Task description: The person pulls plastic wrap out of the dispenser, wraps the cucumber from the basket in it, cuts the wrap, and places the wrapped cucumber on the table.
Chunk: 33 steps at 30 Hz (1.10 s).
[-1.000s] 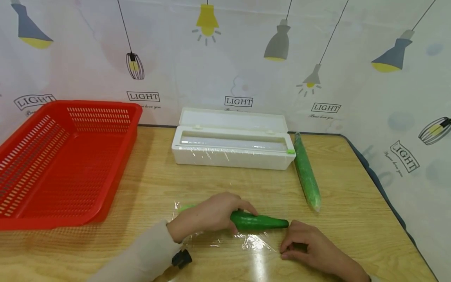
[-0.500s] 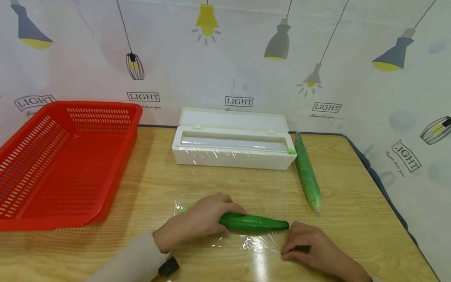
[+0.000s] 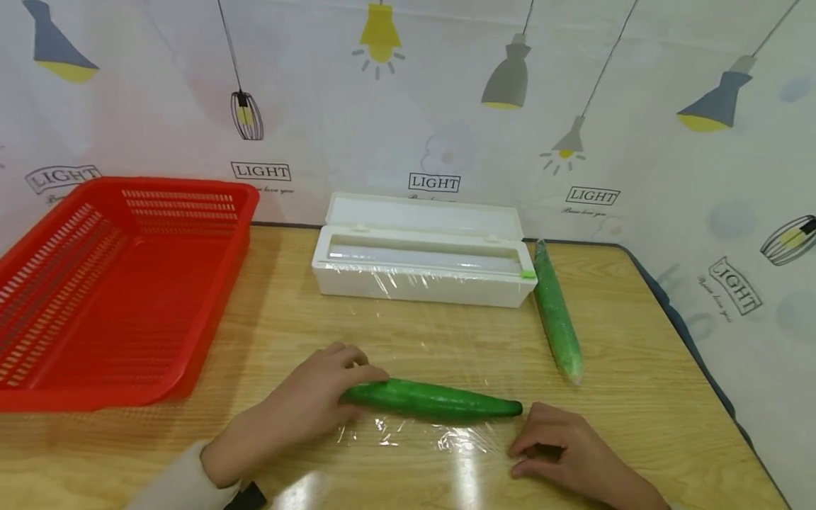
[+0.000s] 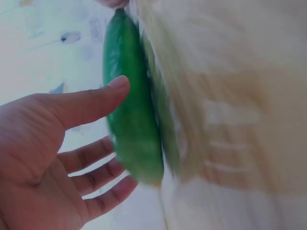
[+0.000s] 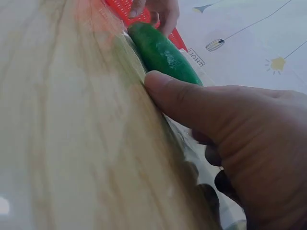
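Note:
A green cucumber (image 3: 433, 400) lies crosswise on a sheet of clear cling film (image 3: 389, 433) near the table's front. My left hand (image 3: 312, 397) is at its left end. In the left wrist view the thumb (image 4: 103, 100) overlaps the cucumber's side, and the fairly straight fingers (image 4: 96, 184) touch its other side, loosely. Just beyond the dark right tip is my right hand (image 3: 567, 446), its fingers curled. In the right wrist view, the right thumb (image 5: 175, 91) pinches the film's edge close to the table; the fingertips opposite are hidden.
Behind stands a white cling film box (image 3: 421, 287) with its lid raised, film running from it toward the cucumber. A second, wrapped cucumber (image 3: 556, 319) lies right of the box. A red plastic basket (image 3: 210, 312) stands at the left. Printed cloth (image 3: 357, 127) hangs behind the table.
My left hand has slid left along the cucumber, from its middle to its left end, uncovering more of it. The right hand stays by the right tip, nearly still.

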Available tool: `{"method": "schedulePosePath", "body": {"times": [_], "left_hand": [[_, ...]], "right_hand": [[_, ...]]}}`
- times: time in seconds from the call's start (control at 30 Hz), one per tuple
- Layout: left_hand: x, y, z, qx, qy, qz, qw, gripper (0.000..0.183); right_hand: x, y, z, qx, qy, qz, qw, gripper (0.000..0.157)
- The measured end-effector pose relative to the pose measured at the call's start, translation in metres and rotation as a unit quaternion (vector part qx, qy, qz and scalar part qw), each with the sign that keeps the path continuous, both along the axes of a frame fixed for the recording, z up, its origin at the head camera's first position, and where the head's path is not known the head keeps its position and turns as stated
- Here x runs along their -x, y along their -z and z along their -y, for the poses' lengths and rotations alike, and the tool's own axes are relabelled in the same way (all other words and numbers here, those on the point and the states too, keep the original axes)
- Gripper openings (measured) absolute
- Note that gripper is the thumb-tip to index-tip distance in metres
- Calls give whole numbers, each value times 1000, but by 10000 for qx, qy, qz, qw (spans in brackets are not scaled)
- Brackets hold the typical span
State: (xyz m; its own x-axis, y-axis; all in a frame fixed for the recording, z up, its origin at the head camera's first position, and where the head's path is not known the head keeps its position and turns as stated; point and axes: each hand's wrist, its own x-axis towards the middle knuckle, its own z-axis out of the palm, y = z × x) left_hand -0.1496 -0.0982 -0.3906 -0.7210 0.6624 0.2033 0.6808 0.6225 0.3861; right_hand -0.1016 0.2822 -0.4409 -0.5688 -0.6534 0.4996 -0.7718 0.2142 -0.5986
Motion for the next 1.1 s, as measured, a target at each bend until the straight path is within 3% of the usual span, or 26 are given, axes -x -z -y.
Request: {"method": "schedulePosePath", "body": {"times": [0.17, 0.27, 0.33, 0.43, 0.5, 0.57, 0.73, 0.93, 1.1], "left_hand": [[-11, -3, 22, 75, -1152, 225, 9931, 55], [-15, -2, 35, 12, -1424, 572, 9881, 49], [-17, -1, 45, -158, -1167, 964, 9883, 41], [-18, 2, 57, -395, -346, 1589, 9859, 33], [-18, 4, 62, -374, 228, 1721, 9841, 32], [-16, 7, 62, -261, 545, 1645, 9845, 34], [-13, 10, 59, -128, 547, 1402, 9885, 33], [-12, 11, 58, -348, 605, 1441, 9871, 22], [-11, 12, 57, -524, 685, 1273, 9881, 23]], "right_hand": [[-5, -11, 2, 88, 182, -216, 9996, 39], [-8, -18, 4, 102, 265, -180, 9994, 39], [-8, -20, 6, 71, 280, -154, 9995, 39], [-8, -21, 7, 65, 288, -149, 9995, 40], [-9, -20, 8, 91, 295, -158, 9994, 40], [-9, -20, 8, 113, 296, -189, 9993, 40], [-9, -20, 9, 145, 277, -236, 9992, 38], [-8, -16, 10, 85, 332, -261, 9991, 36], [-10, -17, 12, -60, 417, -170, 9990, 36]]}}
